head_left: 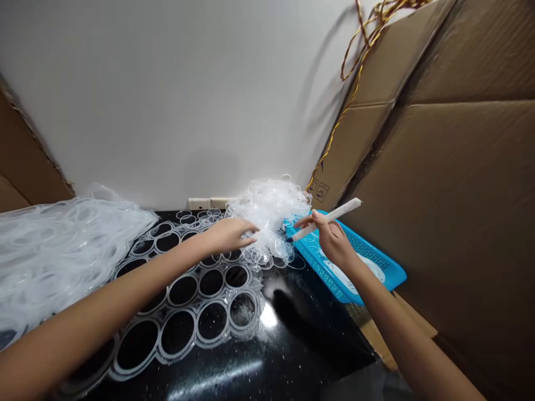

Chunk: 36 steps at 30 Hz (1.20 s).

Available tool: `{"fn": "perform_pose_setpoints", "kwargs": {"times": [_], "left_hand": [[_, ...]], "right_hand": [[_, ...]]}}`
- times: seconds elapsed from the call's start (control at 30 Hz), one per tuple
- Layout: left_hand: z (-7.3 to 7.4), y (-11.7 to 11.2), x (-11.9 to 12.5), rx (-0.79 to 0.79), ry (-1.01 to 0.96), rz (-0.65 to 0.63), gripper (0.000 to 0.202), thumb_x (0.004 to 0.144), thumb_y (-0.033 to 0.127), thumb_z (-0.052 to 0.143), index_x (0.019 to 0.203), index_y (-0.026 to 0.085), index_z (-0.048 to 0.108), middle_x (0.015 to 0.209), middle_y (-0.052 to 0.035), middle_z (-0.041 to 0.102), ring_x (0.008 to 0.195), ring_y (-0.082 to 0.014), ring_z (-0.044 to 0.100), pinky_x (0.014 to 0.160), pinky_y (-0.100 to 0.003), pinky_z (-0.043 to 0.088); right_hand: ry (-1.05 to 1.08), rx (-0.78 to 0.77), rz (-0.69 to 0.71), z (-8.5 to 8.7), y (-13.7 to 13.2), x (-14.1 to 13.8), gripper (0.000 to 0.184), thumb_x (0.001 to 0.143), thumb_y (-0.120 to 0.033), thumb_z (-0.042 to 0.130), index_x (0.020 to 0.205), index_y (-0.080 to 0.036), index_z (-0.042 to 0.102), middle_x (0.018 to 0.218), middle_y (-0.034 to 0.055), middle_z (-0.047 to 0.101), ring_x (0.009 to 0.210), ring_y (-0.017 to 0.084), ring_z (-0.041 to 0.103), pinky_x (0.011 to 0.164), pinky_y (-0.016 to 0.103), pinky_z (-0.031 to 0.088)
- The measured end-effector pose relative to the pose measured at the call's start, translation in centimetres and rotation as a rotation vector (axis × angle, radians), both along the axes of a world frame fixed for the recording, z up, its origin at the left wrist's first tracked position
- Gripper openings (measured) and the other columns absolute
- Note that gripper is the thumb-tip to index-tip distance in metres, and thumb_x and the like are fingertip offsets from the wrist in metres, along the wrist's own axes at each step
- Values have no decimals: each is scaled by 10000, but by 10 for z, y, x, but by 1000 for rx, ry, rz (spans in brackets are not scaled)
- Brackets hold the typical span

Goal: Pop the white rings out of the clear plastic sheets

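My right hand point(334, 239) is closed around a white pen-like stick point(345, 209). Its dark tip points down and left, close to a heap of thin clear plastic rings point(271, 206). My left hand point(232, 234) reaches in from the left with its fingers stretched out and apart, at the heap's left edge. Nothing shows in that hand; whether the fingertips touch the rings, I cannot tell. Below the left forearm lies a sheet of joined plastic with rows of round openings point(209, 341), flat on the glossy black worktop point(267, 373).
A blue plastic basket point(376, 259) with white pieces inside stands at the right edge. Tall cardboard boxes point(460, 178) rise behind it, with yellow-brown twisted wire point(359, 72) hanging over them. More translucent ring sheets point(62, 256) are piled at left. A grey wall point(188, 100) closes the back.
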<state>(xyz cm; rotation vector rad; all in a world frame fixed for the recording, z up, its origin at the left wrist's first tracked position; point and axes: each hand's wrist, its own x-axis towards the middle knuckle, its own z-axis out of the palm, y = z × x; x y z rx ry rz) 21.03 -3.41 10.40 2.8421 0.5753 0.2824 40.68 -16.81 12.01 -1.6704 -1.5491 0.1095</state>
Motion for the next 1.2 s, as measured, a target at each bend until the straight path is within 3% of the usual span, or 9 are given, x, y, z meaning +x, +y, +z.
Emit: {"fn": "perform_pose_setpoints", "kwargs": {"times": [0.1,0.2,0.3,0.47,0.63,0.97,1.2], "left_hand": [[-21,-45,-50,-20,69,-81,229,826,324,484,993,256,626,988,-7,664,879,-169,590,806,-319,430],[-50,-86,-81,68,61,-154,249,848,272,423,995,253,623,984,-14,664,862,-171,591,755,-323,430],[-76,-117,-91,184,6,-214,258,855,239,402,1011,240,607,1006,-18,669,910,-184,582,731,-317,423],[-101,-141,-91,363,-81,-233,299,849,315,425,1068,176,574,1089,-74,642,976,-231,582,753,-340,422],[-108,-144,-93,421,-105,-220,350,836,373,440,1080,157,569,1100,-123,628,994,-251,575,759,-342,419],[-115,-150,-96,452,-204,-40,319,816,412,452,1013,207,596,1106,-72,631,1013,-212,558,808,-324,366],[-113,-151,-95,448,-187,-41,315,803,407,476,999,197,603,1103,-75,633,1030,-213,543,822,-337,329]], "right_hand": [[205,-127,122,-30,-26,-14,594,908,-491,174,718,-172,638,594,46,593,562,149,543,560,256,435],[194,-215,388,-60,-41,-37,435,898,-460,303,929,-181,634,788,56,648,719,158,591,665,268,466],[86,-262,569,-80,-47,-60,343,899,-376,372,1033,-170,611,949,69,643,861,160,582,776,284,451],[187,-335,575,-93,-53,-79,360,919,-336,321,1018,-155,615,897,71,637,829,147,587,766,272,466],[295,-411,548,-99,-59,-82,366,922,-348,309,1032,-170,609,853,54,618,825,148,580,787,282,462],[347,-436,520,-101,-61,-82,329,920,-324,346,1044,-179,614,869,51,618,810,139,576,794,290,453],[352,-417,527,-100,-62,-82,321,919,-323,352,1034,-175,612,867,51,616,806,140,579,780,291,464]]}}
